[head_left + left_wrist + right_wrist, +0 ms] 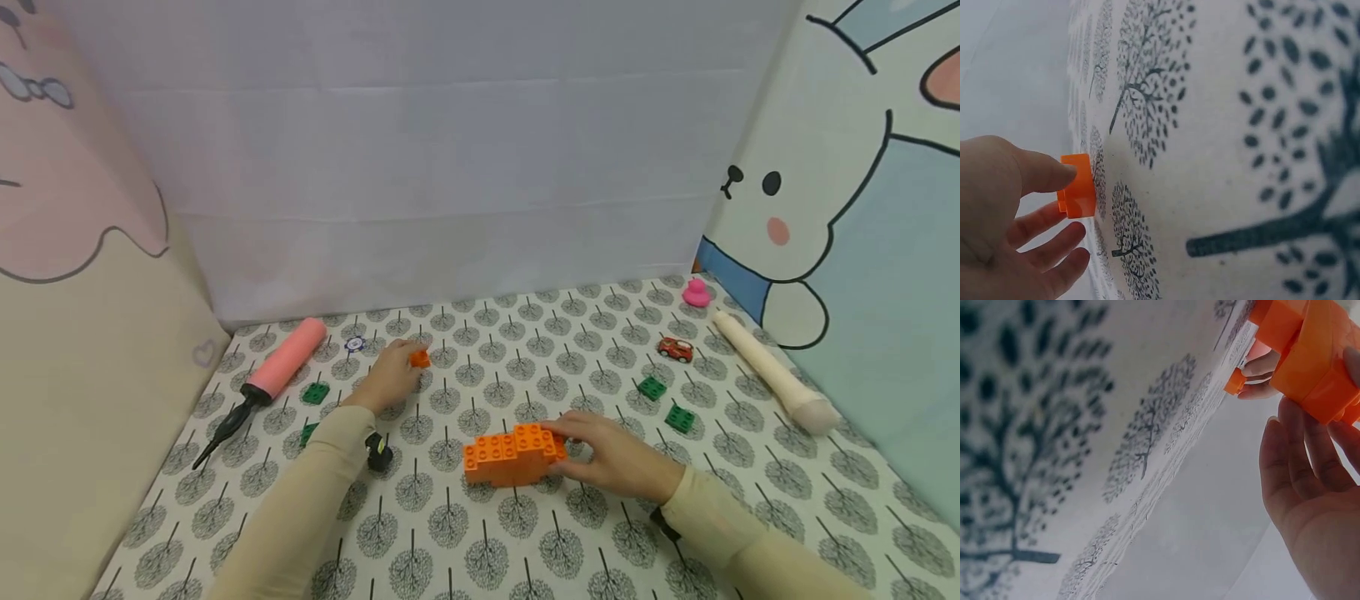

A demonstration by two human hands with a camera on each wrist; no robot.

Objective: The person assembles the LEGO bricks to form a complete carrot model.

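Note:
My left hand [392, 377] reaches toward the back-left part of the table and pinches a small orange toy brick [420, 358]. In the left wrist view the thumb lies on one face of that brick [1082, 190], and its edge is close against the patterned cloth. Nearer the front, my right hand [618, 454] grips the right end of a stepped block of joined orange bricks [510, 458], studs facing up. The right wrist view shows the fingers at the end of this block [1310, 369], with the left hand and small brick beyond it.
Left are a pink balloon pump [288, 358], a poker chip [355, 343] and green bricks [315, 392], one partly behind the left sleeve. Right are two green bricks [652, 387], a red toy car [675, 349], a pink duck [697, 292] and a pale tube [772, 367]. Fabric walls surround the table.

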